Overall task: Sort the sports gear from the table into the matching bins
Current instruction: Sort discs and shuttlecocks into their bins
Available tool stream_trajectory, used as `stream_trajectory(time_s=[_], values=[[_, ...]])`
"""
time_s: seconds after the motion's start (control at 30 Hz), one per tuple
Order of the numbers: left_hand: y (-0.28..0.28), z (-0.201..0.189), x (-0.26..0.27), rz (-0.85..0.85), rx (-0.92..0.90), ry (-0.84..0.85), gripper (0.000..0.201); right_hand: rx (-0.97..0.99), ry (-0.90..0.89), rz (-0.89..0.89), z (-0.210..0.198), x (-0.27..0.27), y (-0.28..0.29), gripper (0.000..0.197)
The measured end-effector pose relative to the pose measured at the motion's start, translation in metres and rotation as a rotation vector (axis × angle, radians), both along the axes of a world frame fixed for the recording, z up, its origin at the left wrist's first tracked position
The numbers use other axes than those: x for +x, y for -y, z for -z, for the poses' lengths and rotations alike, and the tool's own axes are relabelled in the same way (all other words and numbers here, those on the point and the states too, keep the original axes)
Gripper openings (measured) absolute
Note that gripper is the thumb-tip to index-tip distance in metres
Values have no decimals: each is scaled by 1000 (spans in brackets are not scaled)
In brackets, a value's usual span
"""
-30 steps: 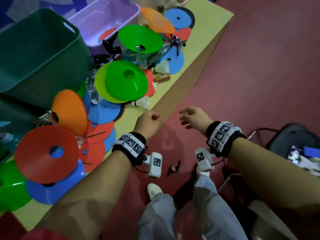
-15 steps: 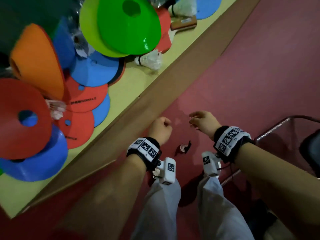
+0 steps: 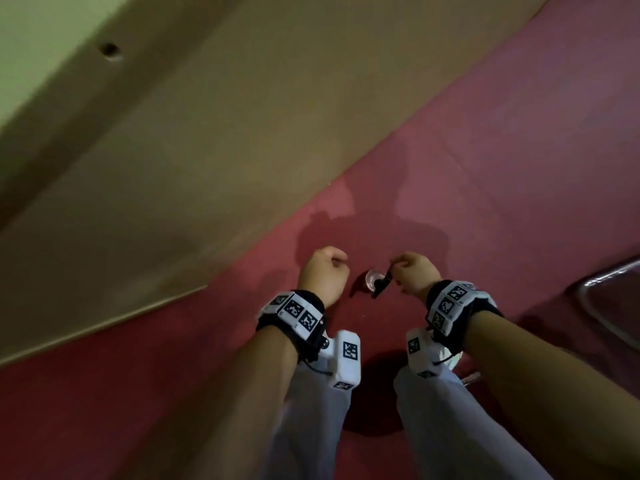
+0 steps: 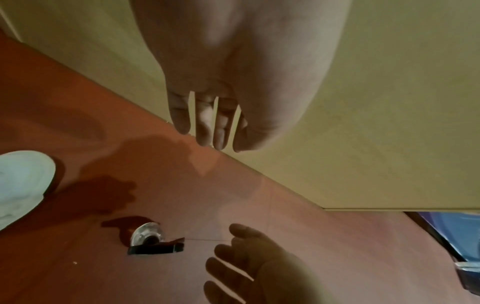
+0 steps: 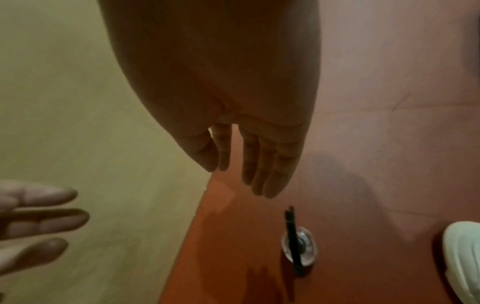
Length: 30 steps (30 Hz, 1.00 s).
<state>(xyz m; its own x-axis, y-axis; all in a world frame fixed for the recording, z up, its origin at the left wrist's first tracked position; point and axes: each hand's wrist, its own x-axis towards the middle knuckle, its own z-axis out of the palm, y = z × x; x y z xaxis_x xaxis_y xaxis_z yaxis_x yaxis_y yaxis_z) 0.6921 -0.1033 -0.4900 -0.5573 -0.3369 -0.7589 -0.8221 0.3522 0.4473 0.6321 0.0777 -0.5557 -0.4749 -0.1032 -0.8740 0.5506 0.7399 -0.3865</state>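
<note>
The task's thing here is a small piece of gear [image 3: 377, 284] that lies on the floor [image 3: 485, 168] between the two hands, just off the foot of the table's side panel [image 3: 207, 150]. It is a clear, glossy round disc with a dark hub at its middle, crossed by a narrow, flat black strip that sticks out past the rim at both ends. What kind of gear it is cannot be told. The wrist views show it again [image 4: 149, 239] [image 5: 298, 246], flat on the floor with its shadow beside it.

The right hand [image 3: 414, 271] hangs just over the strip's far end. Its fingers [image 5: 270, 168] are straight and close together, their tips near the strip but apart from it, holding nothing. The left hand [image 3: 323, 273] hangs just to the other side, its fingers [image 4: 207, 123] loose, slightly parted and holding nothing.

The floor is smooth, dull red sheet with faint seams. The side panel is plain, matt, yellowish-tan board with one small round hole. Each wrist carries a black band [image 3: 298, 313] of white tiles printed with black square code patterns. Below are pale grey trousers [image 3: 311, 427], a white rounded shoe toe [image 4: 20, 181], and a bent shiny metal tube [image 3: 595, 306] at the right edge.
</note>
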Motion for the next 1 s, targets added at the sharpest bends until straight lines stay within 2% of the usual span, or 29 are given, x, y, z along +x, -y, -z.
stream_trajectory(time_s=[0.13,0.33,0.47,0.6,0.67,0.8,0.9,1.0], values=[[-9,63,11,2,-27,31,20,42,31,-102,73,17,-11,38],[-10,129,21,-39,-46,42,19,92,59,-222,144,27,-6,47],[-3,153,25,-26,-64,48,18,174,117,-308,168,27,8,42],[4,157,28,-4,-76,61,17,287,168,-409,172,26,12,32],[7,150,27,13,-82,70,18,290,187,-403,164,26,12,30],[6,115,23,31,-74,71,22,249,212,-386,119,13,13,20],[-3,70,17,27,-39,70,22,212,248,-382,66,-4,16,31],[-12,14,7,22,-18,44,19,180,221,-341,-1,-25,18,30]])
